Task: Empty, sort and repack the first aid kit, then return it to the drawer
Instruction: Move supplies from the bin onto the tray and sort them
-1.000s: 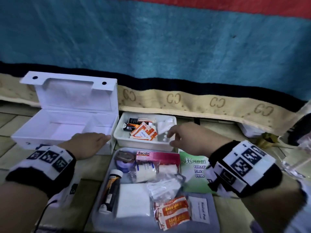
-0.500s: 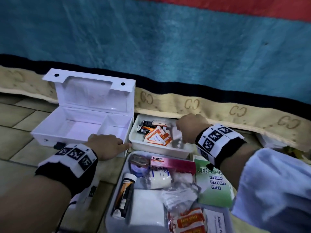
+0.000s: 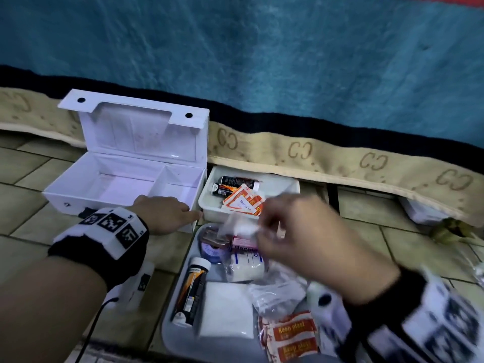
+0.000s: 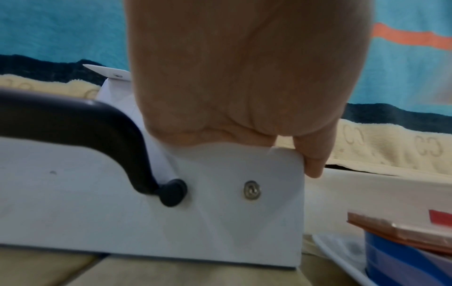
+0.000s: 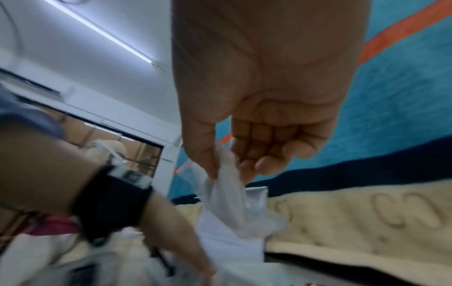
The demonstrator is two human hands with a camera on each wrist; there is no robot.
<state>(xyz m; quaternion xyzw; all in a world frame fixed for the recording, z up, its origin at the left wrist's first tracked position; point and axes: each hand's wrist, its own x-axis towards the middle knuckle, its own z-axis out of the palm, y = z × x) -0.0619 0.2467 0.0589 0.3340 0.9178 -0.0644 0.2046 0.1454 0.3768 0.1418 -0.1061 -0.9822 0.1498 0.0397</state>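
Note:
The white first aid box [image 3: 125, 179] stands open on the floor at the left, both compartments bare. My left hand [image 3: 183, 213] grips its front right corner; in the left wrist view the fingers [image 4: 315, 164] curl over the box wall [image 4: 220, 203]. My right hand [image 3: 262, 226], blurred, hovers over the grey tray [image 3: 183, 334] and pinches a small clear plastic bag [image 3: 241, 227]. In the right wrist view the bag [image 5: 229, 203] hangs from thumb and fingers. A small white tray [image 3: 282, 183] behind holds dark tubes and orange alcohol pad packets [image 3: 243, 203].
The grey tray holds an orange tube [image 3: 192, 292], a white gauze pad [image 3: 225, 310], a bandage roll [image 3: 246, 268], a pink Bacidin box [image 3: 243, 242] and Keep plast packets [image 3: 290, 334]. A blue blanket with a beige border [image 3: 340, 158] hangs behind. Tiled floor lies around.
My right hand has come out of the small white tray toward me, holding the clear bag over the grey tray. The left hand stays on the box corner.

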